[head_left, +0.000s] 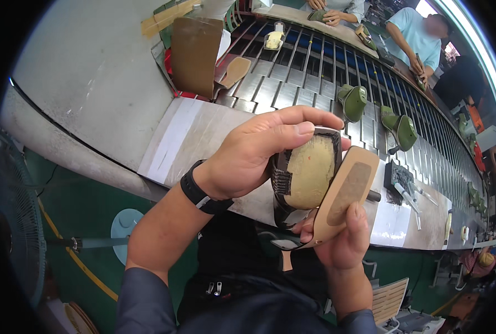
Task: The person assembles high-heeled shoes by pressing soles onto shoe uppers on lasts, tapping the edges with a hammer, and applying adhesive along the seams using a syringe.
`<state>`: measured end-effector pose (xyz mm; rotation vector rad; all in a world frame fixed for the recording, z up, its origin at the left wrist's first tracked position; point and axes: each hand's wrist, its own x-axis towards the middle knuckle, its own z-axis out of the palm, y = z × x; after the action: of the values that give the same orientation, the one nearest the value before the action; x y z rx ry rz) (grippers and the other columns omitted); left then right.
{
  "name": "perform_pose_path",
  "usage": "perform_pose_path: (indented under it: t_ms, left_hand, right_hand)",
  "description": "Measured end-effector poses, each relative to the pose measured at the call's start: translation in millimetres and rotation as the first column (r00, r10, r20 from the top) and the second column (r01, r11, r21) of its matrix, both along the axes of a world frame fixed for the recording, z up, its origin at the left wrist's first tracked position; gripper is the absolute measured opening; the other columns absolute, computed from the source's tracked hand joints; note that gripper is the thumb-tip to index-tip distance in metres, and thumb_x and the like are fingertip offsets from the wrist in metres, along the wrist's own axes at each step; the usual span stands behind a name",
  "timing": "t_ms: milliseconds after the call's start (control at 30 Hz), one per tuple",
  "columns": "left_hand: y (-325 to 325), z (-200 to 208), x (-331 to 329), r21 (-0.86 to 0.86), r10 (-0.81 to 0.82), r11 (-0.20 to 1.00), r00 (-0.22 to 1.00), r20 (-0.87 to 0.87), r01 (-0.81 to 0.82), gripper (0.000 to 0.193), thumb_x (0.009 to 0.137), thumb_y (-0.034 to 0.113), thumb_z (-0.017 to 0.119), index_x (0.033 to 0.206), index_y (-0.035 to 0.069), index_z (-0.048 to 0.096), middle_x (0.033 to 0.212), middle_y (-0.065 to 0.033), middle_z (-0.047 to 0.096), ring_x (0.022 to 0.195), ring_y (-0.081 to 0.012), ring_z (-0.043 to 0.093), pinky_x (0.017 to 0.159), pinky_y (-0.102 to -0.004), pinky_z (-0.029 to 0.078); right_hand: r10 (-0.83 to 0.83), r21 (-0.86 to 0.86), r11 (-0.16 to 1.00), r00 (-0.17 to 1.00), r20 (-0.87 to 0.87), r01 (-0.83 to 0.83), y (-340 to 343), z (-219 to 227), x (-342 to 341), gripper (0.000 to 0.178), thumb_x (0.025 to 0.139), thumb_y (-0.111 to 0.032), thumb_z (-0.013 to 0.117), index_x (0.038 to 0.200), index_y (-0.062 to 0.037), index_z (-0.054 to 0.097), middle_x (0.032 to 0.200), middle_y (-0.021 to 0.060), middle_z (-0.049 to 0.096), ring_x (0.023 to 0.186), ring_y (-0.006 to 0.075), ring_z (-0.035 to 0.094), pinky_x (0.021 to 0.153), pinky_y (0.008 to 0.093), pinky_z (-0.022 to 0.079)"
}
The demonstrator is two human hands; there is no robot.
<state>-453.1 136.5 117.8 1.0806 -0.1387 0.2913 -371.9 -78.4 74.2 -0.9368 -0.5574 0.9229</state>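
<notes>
Your left hand (pixel 239 150) gripped the dark shoe (pixel 309 172), its bottom turned up, above the near part of the worktop (pixel 200 139); your right hand (pixel 342 242) gripped the tan sole (pixel 345 189) alongside that bottom; contact between the two could not be confirmed. The shoe's bottom was largely uncovered; the sole was judged not yet fitted; seating it appeared left to do.

Dark navy sleeves (pixel 146 303), black wristband (pixel 190 186) with a grey clasp (pixel 203 201), black lower clothing (pixel 234 253), silver zip pulls (pixel 218 288)
</notes>
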Motion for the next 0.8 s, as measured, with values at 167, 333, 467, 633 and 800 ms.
perform_pose_path:
  t_ms: [167, 333, 467, 633, 800]
  left_hand:
    - [-2, -6, -3, 0.058, 0.118, 0.991, 0.993, 0.014, -0.119, 0.049, 0.113, 0.031, 0.051, 0.145, -0.005, 0.051, 0.142, -0.0297, 0.063, 0.132, -0.0344, 0.064, 0.114, -0.0459, 0.052]
    - [-12, -14, -19, 0.152, 0.101, 0.982, 0.993, 0.058, -0.108, 0.054, 0.114, 0.04, 0.048, 0.143, -0.005, 0.053, 0.141, -0.0312, 0.063, 0.133, -0.0371, 0.064, 0.112, -0.0494, 0.053]
    - [-21, -16, -28, -0.081, 0.094, 0.993, 0.993, 0.075, -0.088, 0.093, 0.092, 0.073, 0.068, 0.141, -0.005, 0.054, 0.138, -0.0314, 0.065, 0.132, -0.0395, 0.064, 0.111, -0.0524, 0.053]
    - [-21, -17, -33, 0.102, 0.136, 0.985, 0.989, 0.059, -0.141, 0.096, 0.078, 0.059, 0.091, 0.138, -0.005, 0.055, 0.134, -0.0307, 0.066, 0.128, -0.0391, 0.067, 0.107, -0.0514, 0.057]
    - [-19, -17, -31, 0.158, 0.106, 0.98, 0.989, 0.106, -0.122, 0.079, 0.078, 0.035, 0.091, 0.137, -0.005, 0.056, 0.133, -0.0306, 0.067, 0.124, -0.0367, 0.069, 0.105, -0.0492, 0.058]
  right_hand:
    - [0.066, 0.134, 0.989, 0.995, -0.074, -0.056, -14, 4, 2, 0.059, 0.109, -0.037, 0.061, 0.138, 0.0138, 0.053, 0.116, 0.0291, 0.072, 0.09, 0.037, 0.078, 0.077, 0.0468, 0.067]
    - [0.157, -0.056, 0.986, 0.987, 0.044, -0.154, -2, 20, -20, 0.035, 0.111, -0.018, 0.059, 0.125, 0.0127, 0.068, 0.108, 0.0215, 0.078, 0.094, 0.0248, 0.078, 0.083, 0.0354, 0.064]
    - [0.149, -0.074, 0.988, 0.977, 0.154, -0.138, 0, 18, -22, 0.035, 0.11, -0.02, 0.062, 0.122, 0.0111, 0.07, 0.102, 0.0187, 0.08, 0.091, 0.0216, 0.078, 0.08, 0.0323, 0.064]
    - [0.179, -0.124, 0.98, 0.969, 0.173, -0.158, 0, 19, -25, 0.033, 0.11, -0.021, 0.063, 0.122, 0.0076, 0.073, 0.096, 0.0148, 0.081, 0.086, 0.0175, 0.078, 0.073, 0.0291, 0.063]
    - [0.17, -0.144, 0.979, 0.973, 0.155, -0.148, 0, 24, -27, 0.033, 0.11, -0.02, 0.063, 0.123, 0.0078, 0.073, 0.099, 0.0161, 0.081, 0.088, 0.0186, 0.079, 0.074, 0.0289, 0.063]
